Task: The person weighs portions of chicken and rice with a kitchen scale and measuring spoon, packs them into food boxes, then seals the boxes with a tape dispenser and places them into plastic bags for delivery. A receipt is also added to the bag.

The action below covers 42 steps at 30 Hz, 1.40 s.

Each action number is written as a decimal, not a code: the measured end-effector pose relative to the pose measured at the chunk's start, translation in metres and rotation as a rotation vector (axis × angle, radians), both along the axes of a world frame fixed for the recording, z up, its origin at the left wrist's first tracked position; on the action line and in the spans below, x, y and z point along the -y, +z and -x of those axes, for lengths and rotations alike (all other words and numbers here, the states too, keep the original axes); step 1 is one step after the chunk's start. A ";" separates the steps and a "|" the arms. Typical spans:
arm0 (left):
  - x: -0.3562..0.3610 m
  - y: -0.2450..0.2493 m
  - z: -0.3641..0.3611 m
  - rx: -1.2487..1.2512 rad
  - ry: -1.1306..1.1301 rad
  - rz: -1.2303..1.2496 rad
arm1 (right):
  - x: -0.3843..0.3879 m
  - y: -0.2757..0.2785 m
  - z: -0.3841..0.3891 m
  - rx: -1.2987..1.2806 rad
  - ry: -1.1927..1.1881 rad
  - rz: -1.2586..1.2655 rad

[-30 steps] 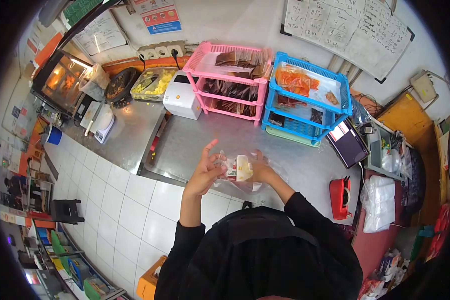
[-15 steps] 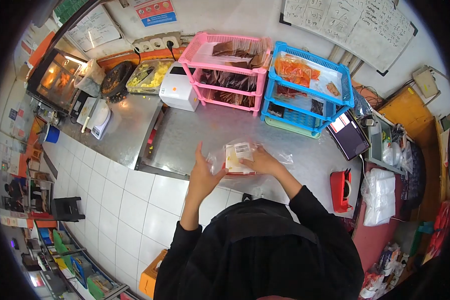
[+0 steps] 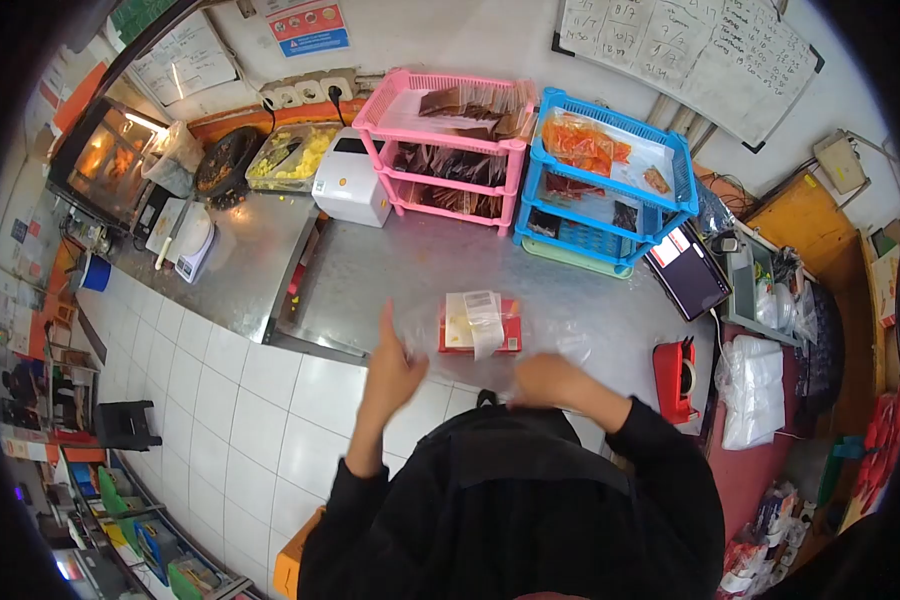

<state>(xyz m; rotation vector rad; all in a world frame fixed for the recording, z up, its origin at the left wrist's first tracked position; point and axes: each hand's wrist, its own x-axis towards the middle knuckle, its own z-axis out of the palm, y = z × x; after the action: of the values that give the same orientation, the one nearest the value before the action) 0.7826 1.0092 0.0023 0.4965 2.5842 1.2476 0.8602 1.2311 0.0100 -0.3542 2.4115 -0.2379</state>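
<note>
A small red and white box [image 3: 453,325] lies on the steel table, with a printed paper slip [image 3: 484,318] on its top. Clear plastic bag film [image 3: 560,343] spreads around the box on both sides. To the left of the box is my left hand [image 3: 391,368], open, its index finger stretched out and thumb apart, not touching the box. At the front right of the box, my right hand [image 3: 552,381] is curled closed and slightly blurred, close to the film's near edge. What it holds, if anything, is hidden.
Behind the box stand a pink tiered rack [image 3: 450,145] and a blue tiered rack [image 3: 620,170] with packets, beside a white label printer [image 3: 352,188]. To the right are a tablet [image 3: 690,275], a red tape dispenser [image 3: 675,380] and white plastic bags [image 3: 752,390].
My right hand has left the box and slip, moving down and right toward me while its fingers curl. My left hand has shifted slightly left and down. The slip now shows fully.
</note>
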 end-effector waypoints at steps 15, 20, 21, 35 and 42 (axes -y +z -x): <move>0.004 -0.084 0.059 -0.265 -0.312 -0.120 | -0.089 -0.082 -0.004 -0.628 -0.412 0.609; -0.041 -0.144 0.091 -0.223 -0.580 0.131 | -0.047 -0.073 0.075 -0.222 -0.425 0.473; -0.046 -0.128 0.078 -0.279 -0.471 -0.034 | -0.047 -0.072 0.077 -0.400 -0.351 0.529; -0.104 -0.207 0.068 0.348 -0.330 -0.520 | -0.025 -0.110 0.083 -0.011 -0.609 1.479; -0.118 -0.134 0.054 -0.279 -0.418 -0.128 | -0.071 -0.073 0.056 -0.372 -0.667 1.333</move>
<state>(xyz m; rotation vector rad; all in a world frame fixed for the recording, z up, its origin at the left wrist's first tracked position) 0.7289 1.1268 -0.1317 1.2412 2.4303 1.2674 0.8044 1.3022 -0.0628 -0.1227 2.2592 -2.2404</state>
